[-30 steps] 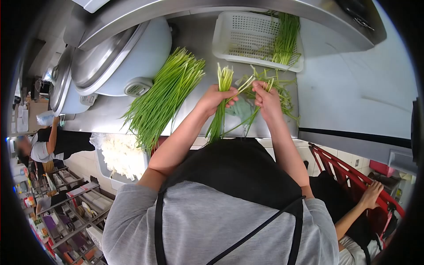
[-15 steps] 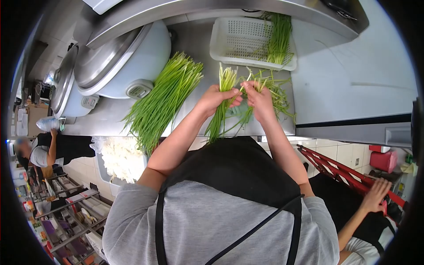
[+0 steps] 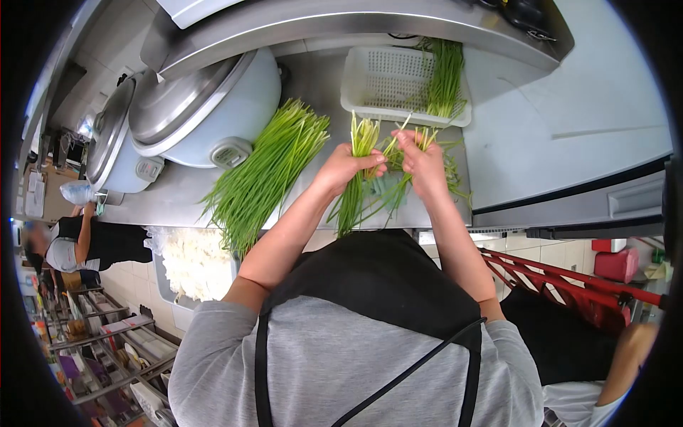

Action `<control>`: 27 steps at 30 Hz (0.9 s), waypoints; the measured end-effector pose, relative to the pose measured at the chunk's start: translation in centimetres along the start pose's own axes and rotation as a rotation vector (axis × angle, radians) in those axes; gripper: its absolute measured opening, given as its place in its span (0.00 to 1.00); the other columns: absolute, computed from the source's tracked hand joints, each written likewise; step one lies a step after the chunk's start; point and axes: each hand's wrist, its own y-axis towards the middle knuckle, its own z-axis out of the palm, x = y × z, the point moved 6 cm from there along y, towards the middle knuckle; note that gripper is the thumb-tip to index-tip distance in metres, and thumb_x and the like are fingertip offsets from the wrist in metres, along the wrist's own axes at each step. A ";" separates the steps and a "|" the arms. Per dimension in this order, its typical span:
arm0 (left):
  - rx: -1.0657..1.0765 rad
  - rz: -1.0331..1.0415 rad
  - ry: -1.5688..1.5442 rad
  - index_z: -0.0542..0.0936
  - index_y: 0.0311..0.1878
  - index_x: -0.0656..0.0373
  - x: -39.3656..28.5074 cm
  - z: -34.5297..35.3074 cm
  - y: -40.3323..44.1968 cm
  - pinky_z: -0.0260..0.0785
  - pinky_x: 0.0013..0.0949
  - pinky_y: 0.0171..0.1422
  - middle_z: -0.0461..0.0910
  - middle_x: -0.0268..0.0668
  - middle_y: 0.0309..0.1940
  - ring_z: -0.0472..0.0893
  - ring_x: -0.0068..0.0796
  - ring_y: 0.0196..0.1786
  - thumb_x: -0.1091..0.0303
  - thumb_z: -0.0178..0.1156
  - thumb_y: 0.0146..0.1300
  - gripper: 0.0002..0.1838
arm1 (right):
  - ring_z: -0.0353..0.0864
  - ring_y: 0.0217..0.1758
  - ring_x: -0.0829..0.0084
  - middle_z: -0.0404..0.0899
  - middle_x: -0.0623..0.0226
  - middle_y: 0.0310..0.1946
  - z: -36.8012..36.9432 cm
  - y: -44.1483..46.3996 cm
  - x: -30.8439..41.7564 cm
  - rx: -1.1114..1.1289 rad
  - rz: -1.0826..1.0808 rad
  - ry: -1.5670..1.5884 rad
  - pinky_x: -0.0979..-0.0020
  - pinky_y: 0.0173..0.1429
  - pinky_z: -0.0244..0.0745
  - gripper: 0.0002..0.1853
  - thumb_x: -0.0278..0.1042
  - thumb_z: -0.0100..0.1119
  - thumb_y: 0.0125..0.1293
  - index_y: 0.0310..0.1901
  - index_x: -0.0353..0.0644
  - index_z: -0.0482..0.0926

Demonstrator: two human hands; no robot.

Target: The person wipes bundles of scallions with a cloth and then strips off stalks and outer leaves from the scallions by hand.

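Observation:
My left hand [image 3: 343, 169] is closed around a small bunch of chives [image 3: 347, 205], whose pale stem ends stick up past my fingers and green leaves hang toward the counter's front edge. Just to its right, my right hand [image 3: 425, 169] pinches a few chive stems between thumb and fingertips. Loose chive bits [image 3: 454, 174] lie on the counter behind and beside my right hand. Left of my hands rests a large pile of chives [image 3: 274, 167], leaves toward me. A white perforated basket [image 3: 350, 82] at the back holds another chive bundle [image 3: 446, 78] along its right side.
Two large rice cookers [image 3: 203, 135] stand at the left on the steel counter [image 3: 171, 203]. A steel shelf [image 3: 356, 25] overhangs the back. Below left sits a tub of white pieces [image 3: 192, 267]. A co-worker [image 3: 612, 370] is near a red metal frame [image 3: 548, 277] at right; another person [image 3: 78, 242] stands far left.
My view has shifted slightly, so the counter appears lower. Both hands keep their hold on the chives. The co-worker at right has moved a hand away from the red frame.

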 end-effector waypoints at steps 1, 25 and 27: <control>-0.002 -0.008 -0.001 0.74 0.36 0.70 0.0 -0.1 0.1 0.71 0.28 0.35 0.78 0.44 0.30 0.79 0.29 0.32 0.73 0.58 0.54 0.10 | 0.52 0.14 0.90 0.64 0.81 0.18 0.0 -0.1 -0.4 0.008 0.040 -0.074 0.84 0.17 0.46 0.07 0.32 0.56 0.56 0.34 0.38 0.76; 0.036 0.023 0.112 0.75 0.35 0.66 -1.0 -1.1 -0.5 0.66 0.25 0.29 0.77 0.39 0.24 0.74 0.23 0.24 0.70 0.58 0.52 0.09 | 0.52 0.13 0.90 0.65 0.82 0.14 -0.9 0.0 1.2 -0.047 -0.053 -0.393 0.83 0.16 0.44 0.05 0.33 0.57 0.56 0.30 0.41 0.76; 0.039 0.025 0.114 0.75 0.35 0.66 -1.2 -1.0 -0.7 0.66 0.24 0.29 0.77 0.39 0.24 0.74 0.24 0.24 0.70 0.58 0.52 0.09 | 0.52 0.13 0.90 0.64 0.82 0.14 -1.1 -0.1 1.5 -0.082 -0.007 -0.364 0.83 0.16 0.44 0.05 0.33 0.57 0.56 0.30 0.41 0.76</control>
